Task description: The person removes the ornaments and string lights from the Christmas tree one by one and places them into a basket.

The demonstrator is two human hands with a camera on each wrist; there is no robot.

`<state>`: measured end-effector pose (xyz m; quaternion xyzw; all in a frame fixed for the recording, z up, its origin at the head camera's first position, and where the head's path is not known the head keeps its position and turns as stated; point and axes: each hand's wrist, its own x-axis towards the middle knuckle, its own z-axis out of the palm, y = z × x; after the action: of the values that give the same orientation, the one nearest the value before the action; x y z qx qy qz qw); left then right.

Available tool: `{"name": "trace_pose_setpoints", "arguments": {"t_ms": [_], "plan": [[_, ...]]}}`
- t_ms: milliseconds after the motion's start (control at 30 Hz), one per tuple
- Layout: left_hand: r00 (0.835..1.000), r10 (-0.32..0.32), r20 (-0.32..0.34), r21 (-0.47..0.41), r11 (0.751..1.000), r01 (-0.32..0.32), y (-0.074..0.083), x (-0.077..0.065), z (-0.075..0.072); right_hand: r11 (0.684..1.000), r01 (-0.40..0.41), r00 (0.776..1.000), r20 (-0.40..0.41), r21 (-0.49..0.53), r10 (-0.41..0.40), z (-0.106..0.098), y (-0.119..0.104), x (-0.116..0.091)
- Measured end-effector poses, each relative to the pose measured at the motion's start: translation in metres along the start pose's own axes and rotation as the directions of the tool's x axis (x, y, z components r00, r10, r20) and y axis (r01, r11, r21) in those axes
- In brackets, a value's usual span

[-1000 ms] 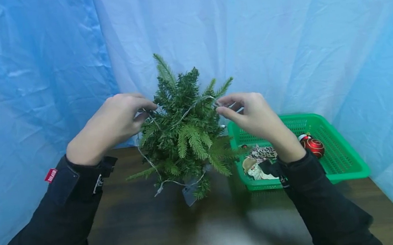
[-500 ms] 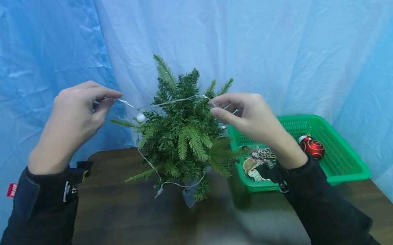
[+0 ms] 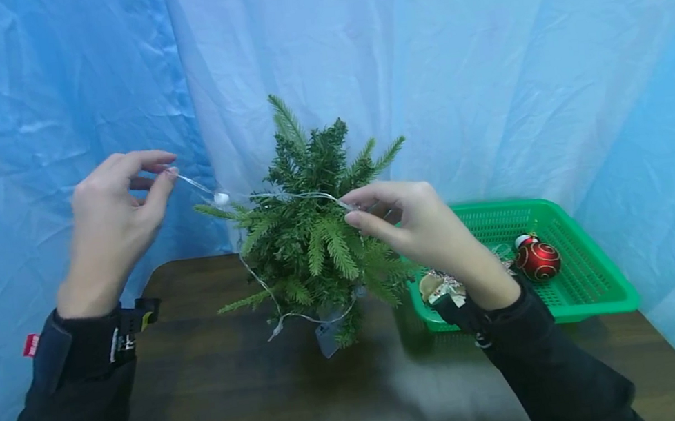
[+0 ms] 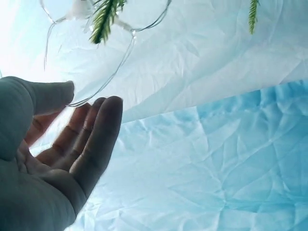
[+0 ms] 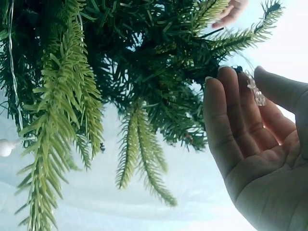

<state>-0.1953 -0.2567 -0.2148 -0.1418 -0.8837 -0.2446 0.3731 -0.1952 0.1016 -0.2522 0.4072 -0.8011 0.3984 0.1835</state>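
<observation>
A small artificial Christmas tree (image 3: 316,241) stands on the brown table. A thin clear string of lights (image 3: 295,194) crosses its upper front, and a lower loop hangs over the front branches. To the left of the tree, my left hand (image 3: 116,218) pinches the wire between thumb and fingers. A round white bulb (image 3: 221,199) hangs on the wire between that hand and the tree. At the tree's right side, my right hand (image 3: 421,229) pinches the string too. In the right wrist view, a small clear plastic piece (image 5: 257,92) dangles by its thumb.
Right of the tree, a green plastic basket (image 3: 601,277) holds a red bauble (image 3: 538,260) and flat wooden-looking ornaments (image 3: 440,288), partly hidden by my right arm. A grey tag (image 3: 327,340) hangs low at the tree's front. Blue curtains (image 3: 481,48) enclose the table (image 3: 240,402).
My left hand has moved left from the tree, drawing the wire out with it, and the white bulb has come into view. My right hand has shifted slightly down and left.
</observation>
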Motion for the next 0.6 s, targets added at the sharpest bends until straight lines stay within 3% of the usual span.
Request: {"name": "trace_pose_setpoints", "arguments": {"t_ms": [167,300,467,600], "plan": [[0.992,-0.085,0.089,0.038,0.996,0.082,0.0,0.007,0.004,1.0,-0.011,1.0,0.001,0.012,0.011,-0.004,0.002,0.001],[0.977,-0.107,0.183,0.021,0.994,0.105,0.004,0.018,0.004,0.998,-0.061,0.998,-0.003,0.03,0.061,-0.011,0.003,0.005],[0.955,-0.152,0.256,-0.027,0.986,0.164,0.018,0.036,0.0,0.99,-0.119,0.992,-0.043,0.08,0.122,-0.023,0.006,0.009],[0.944,-0.152,0.293,-0.076,0.98,0.182,0.032,0.046,-0.004,0.984,-0.129,0.987,-0.08,0.122,0.139,-0.032,0.009,0.014]]}}
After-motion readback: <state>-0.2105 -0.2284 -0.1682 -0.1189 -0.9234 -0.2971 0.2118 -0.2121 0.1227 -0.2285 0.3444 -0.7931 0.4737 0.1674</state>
